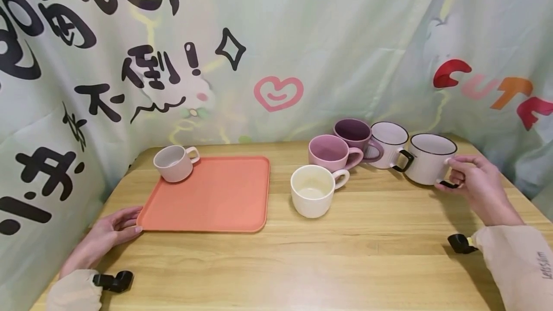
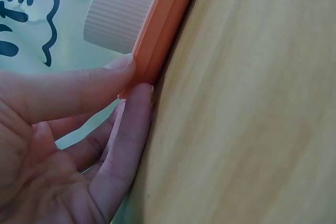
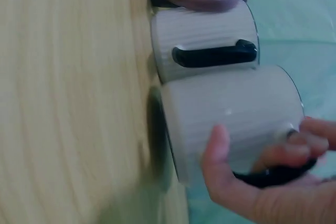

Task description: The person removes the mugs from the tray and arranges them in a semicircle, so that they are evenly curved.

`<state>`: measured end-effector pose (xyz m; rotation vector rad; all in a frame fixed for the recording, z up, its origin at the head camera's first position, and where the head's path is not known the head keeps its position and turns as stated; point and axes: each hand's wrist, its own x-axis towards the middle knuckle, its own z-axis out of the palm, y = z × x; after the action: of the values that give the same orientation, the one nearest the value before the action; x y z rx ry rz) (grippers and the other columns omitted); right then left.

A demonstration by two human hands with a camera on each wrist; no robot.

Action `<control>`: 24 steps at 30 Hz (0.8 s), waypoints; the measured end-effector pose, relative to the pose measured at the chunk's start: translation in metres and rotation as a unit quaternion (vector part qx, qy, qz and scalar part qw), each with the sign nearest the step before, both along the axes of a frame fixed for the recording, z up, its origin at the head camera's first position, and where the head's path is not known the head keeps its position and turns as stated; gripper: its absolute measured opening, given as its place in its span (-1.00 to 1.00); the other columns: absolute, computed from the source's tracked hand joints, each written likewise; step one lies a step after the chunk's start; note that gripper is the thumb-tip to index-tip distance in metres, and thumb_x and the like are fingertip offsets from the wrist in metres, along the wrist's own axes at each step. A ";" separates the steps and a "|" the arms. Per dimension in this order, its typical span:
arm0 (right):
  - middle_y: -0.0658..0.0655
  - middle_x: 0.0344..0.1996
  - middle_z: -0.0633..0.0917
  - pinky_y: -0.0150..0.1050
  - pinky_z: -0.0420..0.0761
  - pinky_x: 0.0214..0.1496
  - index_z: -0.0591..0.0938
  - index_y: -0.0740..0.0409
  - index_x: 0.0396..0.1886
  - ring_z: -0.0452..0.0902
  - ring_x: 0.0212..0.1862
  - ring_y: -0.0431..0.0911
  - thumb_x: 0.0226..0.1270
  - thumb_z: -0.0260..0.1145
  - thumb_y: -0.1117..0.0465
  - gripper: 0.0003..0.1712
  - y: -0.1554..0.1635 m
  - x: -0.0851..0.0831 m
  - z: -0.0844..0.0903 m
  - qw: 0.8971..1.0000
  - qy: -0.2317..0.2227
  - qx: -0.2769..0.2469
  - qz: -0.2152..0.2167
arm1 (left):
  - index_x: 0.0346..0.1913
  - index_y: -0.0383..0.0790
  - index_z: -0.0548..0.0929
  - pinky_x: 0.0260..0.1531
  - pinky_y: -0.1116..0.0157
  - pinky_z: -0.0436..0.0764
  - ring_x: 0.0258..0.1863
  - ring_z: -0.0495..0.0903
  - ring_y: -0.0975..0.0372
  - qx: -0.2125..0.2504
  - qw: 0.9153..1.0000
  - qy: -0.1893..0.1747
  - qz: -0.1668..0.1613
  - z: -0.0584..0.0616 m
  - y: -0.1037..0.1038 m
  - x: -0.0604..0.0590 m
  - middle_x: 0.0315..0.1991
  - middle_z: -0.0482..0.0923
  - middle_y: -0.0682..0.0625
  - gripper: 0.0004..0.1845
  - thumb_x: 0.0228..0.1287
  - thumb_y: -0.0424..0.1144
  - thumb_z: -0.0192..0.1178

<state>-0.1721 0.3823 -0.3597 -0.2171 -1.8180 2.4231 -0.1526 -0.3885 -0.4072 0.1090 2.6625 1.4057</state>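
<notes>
An orange tray [image 1: 207,196] lies on the left half of the wooden table [image 1: 345,263]. A beige ribbed mug [image 1: 173,163] stands on its far left corner. My left hand [image 1: 129,222] rests on the table at the tray's near left corner. In the left wrist view its thumb and a straight finger touch the tray's rim [image 2: 163,24], with the beige mug [image 2: 115,22] behind. My right hand [image 1: 458,174] grips the black handle of a white mug [image 1: 427,160] at the far right; the mug [image 3: 231,114] stands on the table, fingers [image 3: 283,156] curled round its handle.
A second white mug [image 1: 386,145] with a black handle, a dark purple mug [image 1: 355,133], a pink mug [image 1: 330,153] and a cream mug [image 1: 312,190] stand close together right of the tray. A printed cloth backdrop [image 1: 276,37] encloses the table on three sides.
</notes>
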 end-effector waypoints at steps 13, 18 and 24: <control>-0.11 -0.49 0.65 -0.37 0.64 -0.39 0.14 0.41 -0.07 0.54 -0.41 -0.31 0.58 -0.05 0.47 -0.85 -0.001 -0.003 0.003 0.924 -0.002 0.371 0.092 | 0.40 -0.71 0.20 -0.16 0.52 0.59 -0.10 0.58 0.53 0.003 1.000 0.008 -0.002 -0.002 -0.001 0.000 0.18 0.51 -0.46 -0.32 0.39 -0.43 0.27; -0.30 -0.48 0.69 -0.37 0.51 -0.43 0.17 0.40 -0.08 0.50 -0.39 -0.38 0.58 -0.05 0.47 -0.88 -0.002 -0.001 0.002 0.904 0.027 0.416 0.095 | 0.41 -0.70 0.19 -0.15 0.52 0.58 -0.11 0.58 0.52 -0.006 1.000 -0.002 0.000 -0.001 -0.001 0.000 0.21 0.44 -0.54 -0.31 0.40 -0.40 0.27; -0.22 -0.48 0.72 -0.38 0.55 -0.42 0.19 0.44 -0.09 0.54 -0.38 -0.42 0.57 -0.01 0.48 -0.86 -0.005 0.000 0.004 0.893 0.030 0.436 0.104 | 0.41 -0.69 0.19 -0.15 0.51 0.59 -0.10 0.58 0.53 -0.004 1.000 -0.007 0.003 -0.001 -0.001 0.000 0.21 0.47 -0.50 -0.29 0.40 -0.37 0.28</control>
<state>-0.1722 0.3770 -0.3553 0.1415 -2.7643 1.4295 -0.1524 -0.3896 -0.4087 0.0908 2.6590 1.3918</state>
